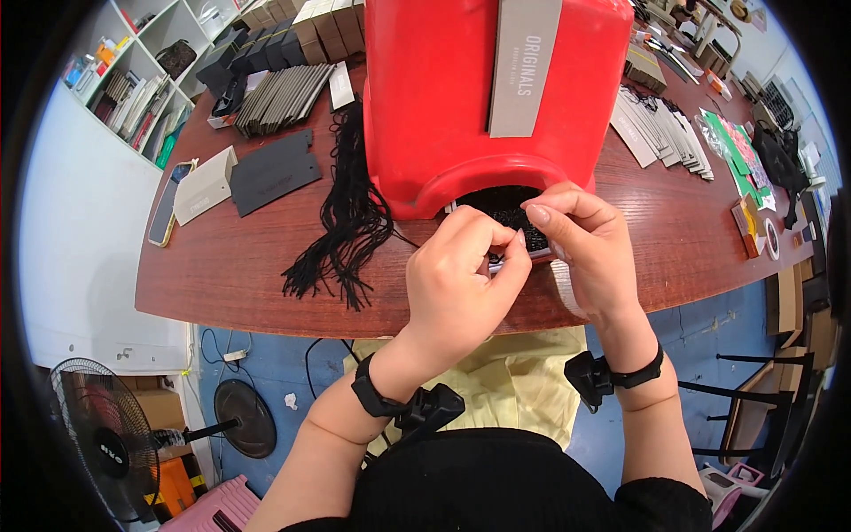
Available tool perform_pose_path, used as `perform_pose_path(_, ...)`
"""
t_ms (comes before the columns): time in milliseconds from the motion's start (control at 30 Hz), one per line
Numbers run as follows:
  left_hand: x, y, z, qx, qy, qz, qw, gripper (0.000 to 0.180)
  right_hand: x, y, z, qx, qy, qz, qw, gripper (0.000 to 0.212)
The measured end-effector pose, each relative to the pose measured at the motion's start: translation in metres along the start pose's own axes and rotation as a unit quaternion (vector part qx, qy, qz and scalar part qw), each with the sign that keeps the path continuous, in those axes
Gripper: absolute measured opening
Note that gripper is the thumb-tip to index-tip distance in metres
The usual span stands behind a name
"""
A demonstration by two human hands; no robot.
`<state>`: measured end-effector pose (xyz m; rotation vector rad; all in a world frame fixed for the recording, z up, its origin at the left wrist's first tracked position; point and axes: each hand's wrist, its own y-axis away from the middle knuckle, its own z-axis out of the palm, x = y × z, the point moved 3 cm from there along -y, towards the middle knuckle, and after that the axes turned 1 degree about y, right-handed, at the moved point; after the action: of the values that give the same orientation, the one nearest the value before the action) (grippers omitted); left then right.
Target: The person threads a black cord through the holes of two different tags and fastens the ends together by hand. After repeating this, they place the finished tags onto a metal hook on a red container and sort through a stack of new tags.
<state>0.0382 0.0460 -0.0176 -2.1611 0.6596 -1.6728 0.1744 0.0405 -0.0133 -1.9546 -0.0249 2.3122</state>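
My left hand [456, 279] is closed in a pinch, thumb against forefinger. A thin black strand runs behind it from a bundle of black cords [350, 213] lying to its left, and its fingers appear to grip a cord. Close by on the right, my right hand [589, 244] also pinches, its fingertips a little above the left ones; what they hold is too small to make out. Both hands are before the arched opening of a red plastic stool [425, 115]. Inside the opening lies a mass of small black pieces [510, 213], partly hidden by my fingers. A grey card tag [523, 71] lies against the stool.
On the wooden table [239, 275], left, are stacked grey tags [284, 97], a black card [275, 173], a beige card [206, 186] and a phone [168, 208]. Fanned corded tags [660, 129] and a tape roll [771, 239] lie right. A fan [106, 443] stands lower left.
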Motion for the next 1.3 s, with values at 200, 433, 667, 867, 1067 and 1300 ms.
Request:
perform_pose_path(200,0.008,-0.002,-0.003,0.026,-0.095,0.062,0.993,0.009,0.002,0.002,0.004,-0.026,0.008,-0.027,0.999,0.006)
perform_pose_path(433,0.005,0.001,-0.004,0.004,0.031,0.013,0.999,0.010,-0.002,0.006,0.005,-0.042,0.026,-0.025,0.998,0.007)
perform_pose_path(667,0.005,0.005,-0.011,-0.040,0.216,-0.057,0.974,0.007,0.002,0.023,-0.002,-0.006,-0.006,0.068,0.998,0.034)
perform_pose_path(867,0.044,0.004,-0.013,-0.273,0.342,-0.045,0.898,0.005,0.014,0.063,0.019,-0.100,-0.160,0.306,0.933,0.050)
perform_pose_path(1067,0.068,0.042,0.004,-0.482,0.425,0.065,0.764,0.006,0.021,0.048,0.015,-0.120,-0.384,0.315,0.860,0.037)
perform_pose_path(1300,0.005,0.034,-0.011,-0.177,0.439,-0.392,0.789,0.014,-0.004,0.039,-0.020,-0.099,-0.139,0.142,0.975,0.032)
